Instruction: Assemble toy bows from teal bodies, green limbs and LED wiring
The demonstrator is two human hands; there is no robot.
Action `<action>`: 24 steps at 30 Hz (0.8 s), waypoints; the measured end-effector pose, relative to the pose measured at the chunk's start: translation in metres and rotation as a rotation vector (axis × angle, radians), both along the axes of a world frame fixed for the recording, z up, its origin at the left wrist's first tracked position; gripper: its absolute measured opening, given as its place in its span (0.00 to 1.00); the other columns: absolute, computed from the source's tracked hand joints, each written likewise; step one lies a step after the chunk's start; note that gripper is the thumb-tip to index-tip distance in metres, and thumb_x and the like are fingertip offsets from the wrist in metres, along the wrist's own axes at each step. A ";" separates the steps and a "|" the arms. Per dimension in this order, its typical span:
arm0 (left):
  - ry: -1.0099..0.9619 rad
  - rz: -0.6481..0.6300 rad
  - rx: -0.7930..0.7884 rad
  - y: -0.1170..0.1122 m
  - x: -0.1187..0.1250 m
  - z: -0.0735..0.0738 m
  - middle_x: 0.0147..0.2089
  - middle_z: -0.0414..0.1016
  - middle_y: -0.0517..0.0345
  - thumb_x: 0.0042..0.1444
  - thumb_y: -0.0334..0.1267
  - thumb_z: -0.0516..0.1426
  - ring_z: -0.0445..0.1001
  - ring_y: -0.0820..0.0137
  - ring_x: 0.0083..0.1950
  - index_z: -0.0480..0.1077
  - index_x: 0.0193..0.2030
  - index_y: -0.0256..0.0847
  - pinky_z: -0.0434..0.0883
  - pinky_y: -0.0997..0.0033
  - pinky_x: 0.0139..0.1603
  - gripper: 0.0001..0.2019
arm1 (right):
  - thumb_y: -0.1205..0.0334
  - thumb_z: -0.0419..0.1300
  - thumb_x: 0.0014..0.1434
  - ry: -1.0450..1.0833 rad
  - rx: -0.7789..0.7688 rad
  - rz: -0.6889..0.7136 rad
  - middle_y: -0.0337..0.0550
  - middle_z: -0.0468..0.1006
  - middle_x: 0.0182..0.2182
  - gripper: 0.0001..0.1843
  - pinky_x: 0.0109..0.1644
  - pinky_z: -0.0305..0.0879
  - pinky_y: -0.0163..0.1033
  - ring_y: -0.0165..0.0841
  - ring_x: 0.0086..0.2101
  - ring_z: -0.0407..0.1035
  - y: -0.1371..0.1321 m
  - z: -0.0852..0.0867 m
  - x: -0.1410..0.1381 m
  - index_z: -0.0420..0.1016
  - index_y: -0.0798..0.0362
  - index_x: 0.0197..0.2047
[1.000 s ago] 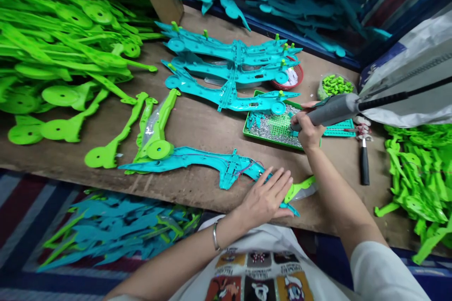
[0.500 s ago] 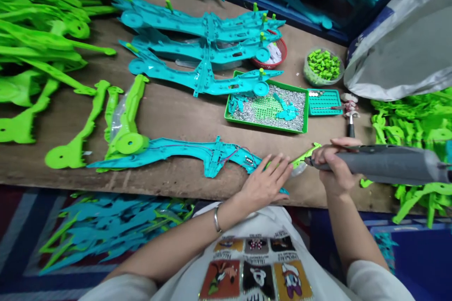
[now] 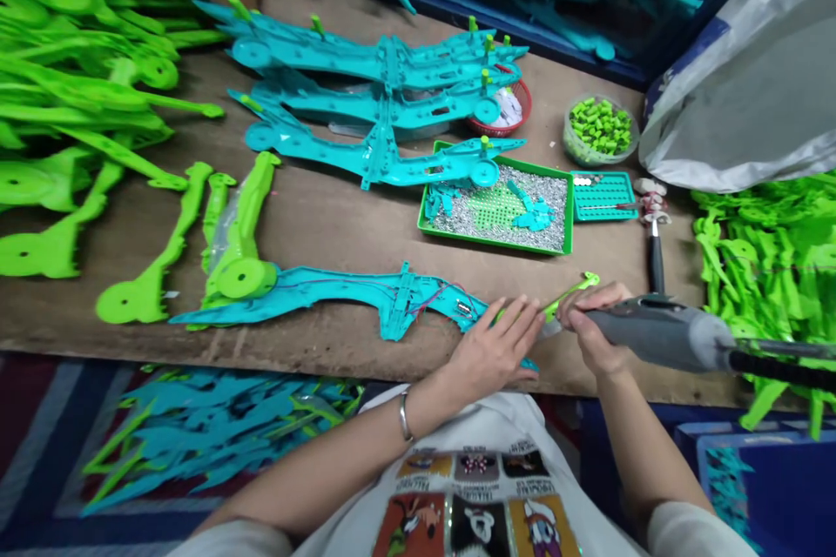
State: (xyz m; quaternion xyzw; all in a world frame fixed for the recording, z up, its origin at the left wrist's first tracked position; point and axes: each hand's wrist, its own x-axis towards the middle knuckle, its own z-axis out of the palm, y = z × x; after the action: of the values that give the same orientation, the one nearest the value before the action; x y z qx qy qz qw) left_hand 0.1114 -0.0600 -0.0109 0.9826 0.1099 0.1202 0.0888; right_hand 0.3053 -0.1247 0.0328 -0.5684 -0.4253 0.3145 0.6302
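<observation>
Fingers stretched, my left hand [image 3: 496, 344] lies flat over the right end of a teal plastic bow-shaped part [image 3: 340, 280] with thin wires along it. That end of the part is mostly hidden under the hand. A narrow green plastic piece [image 3: 578, 285] sticks out beyond the fingertips. My right hand [image 3: 597, 335] is wrapped around a grey electric screwdriver [image 3: 672, 335], held nearly level with its tip towards my left hand; the tip is hidden by the fingers. At the part's left end, green plastic pieces with a round disc [image 3: 245, 278] lie against it.
Several teal parts [image 3: 366, 157] lie stacked behind. A green tray [image 3: 562, 249] holds many screws, next to a small teal tray [image 3: 604, 196], a hammer [image 3: 655, 252] and a tub of green pegs [image 3: 599, 129]. Piles of green parts [image 3: 65, 104] flank the table [image 3: 340, 222].
My right hand has moved slightly left with the electric screwdriver, closer to my left hand. The screwdriver's back end has swung left and a little down. My left hand stays on the part.
</observation>
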 end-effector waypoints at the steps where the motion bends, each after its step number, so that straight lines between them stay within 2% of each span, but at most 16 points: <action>1: -0.010 0.001 0.003 0.000 0.000 -0.001 0.78 0.51 0.39 0.66 0.63 0.50 0.54 0.51 0.77 0.55 0.75 0.31 0.56 0.47 0.74 0.42 | 0.66 0.67 0.57 -0.014 0.006 0.041 0.33 0.75 0.27 0.11 0.32 0.70 0.44 0.33 0.26 0.72 0.000 0.000 0.004 0.70 0.46 0.39; 3: -0.031 0.009 0.006 -0.001 0.001 -0.003 0.77 0.53 0.39 0.65 0.65 0.50 0.55 0.50 0.77 0.56 0.74 0.31 0.57 0.47 0.73 0.43 | 0.67 0.66 0.58 -0.024 0.013 0.147 0.34 0.75 0.26 0.10 0.29 0.68 0.41 0.32 0.24 0.70 0.006 0.003 0.011 0.71 0.47 0.42; 6: -0.056 0.024 0.001 -0.001 0.002 -0.006 0.77 0.55 0.39 0.63 0.67 0.51 0.56 0.51 0.76 0.58 0.73 0.32 0.59 0.48 0.72 0.44 | 0.65 0.65 0.58 0.014 -0.001 0.273 0.34 0.73 0.23 0.13 0.26 0.66 0.40 0.32 0.22 0.69 0.030 0.020 0.018 0.73 0.49 0.47; 9: -0.077 0.024 -0.002 0.000 0.002 -0.005 0.76 0.56 0.39 0.63 0.66 0.52 0.57 0.51 0.76 0.61 0.72 0.32 0.58 0.49 0.72 0.43 | 0.61 0.66 0.57 0.036 0.188 0.154 0.32 0.71 0.21 0.15 0.28 0.69 0.42 0.32 0.21 0.67 0.073 0.036 0.014 0.72 0.47 0.48; 11: -0.083 0.021 -0.008 0.001 0.001 -0.003 0.75 0.57 0.39 0.63 0.65 0.52 0.57 0.50 0.75 0.61 0.71 0.31 0.58 0.48 0.72 0.42 | 0.59 0.67 0.56 0.038 0.287 0.035 0.31 0.70 0.20 0.13 0.29 0.69 0.42 0.31 0.20 0.66 0.108 0.039 0.008 0.71 0.47 0.44; 14: -0.078 0.017 -0.017 0.002 0.001 -0.001 0.75 0.58 0.38 0.63 0.65 0.53 0.58 0.50 0.74 0.60 0.72 0.30 0.57 0.48 0.72 0.42 | 0.56 0.66 0.56 0.017 0.315 -0.112 0.30 0.70 0.19 0.13 0.31 0.69 0.41 0.31 0.20 0.66 0.153 0.028 -0.001 0.70 0.48 0.42; 16: -0.078 0.019 -0.020 0.002 0.000 -0.002 0.75 0.58 0.39 0.63 0.65 0.53 0.58 0.50 0.74 0.59 0.72 0.30 0.57 0.47 0.73 0.43 | 0.54 0.67 0.56 -0.004 0.314 -0.161 0.28 0.70 0.19 0.15 0.30 0.70 0.41 0.30 0.19 0.66 0.172 0.016 -0.003 0.69 0.47 0.43; 20: -0.080 0.020 -0.019 0.001 0.000 -0.003 0.75 0.58 0.39 0.62 0.66 0.53 0.58 0.50 0.75 0.59 0.72 0.31 0.56 0.47 0.73 0.44 | 0.52 0.66 0.55 -0.040 0.266 -0.173 0.27 0.70 0.19 0.17 0.30 0.70 0.42 0.31 0.19 0.65 0.185 0.000 -0.002 0.68 0.47 0.44; 24: -0.068 0.021 -0.023 0.001 0.000 -0.004 0.76 0.56 0.40 0.62 0.66 0.53 0.57 0.50 0.75 0.59 0.73 0.32 0.55 0.48 0.73 0.44 | 0.54 0.66 0.54 -0.029 0.250 -0.171 0.27 0.69 0.18 0.16 0.28 0.68 0.40 0.31 0.18 0.65 0.185 -0.006 0.000 0.68 0.47 0.44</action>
State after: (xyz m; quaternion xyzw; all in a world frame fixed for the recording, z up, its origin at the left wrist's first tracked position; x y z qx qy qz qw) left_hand 0.1119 -0.0591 -0.0144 0.9757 0.1184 0.1533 0.1025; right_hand 0.3055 0.0602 0.0271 -0.5242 -0.4201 0.1963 0.7143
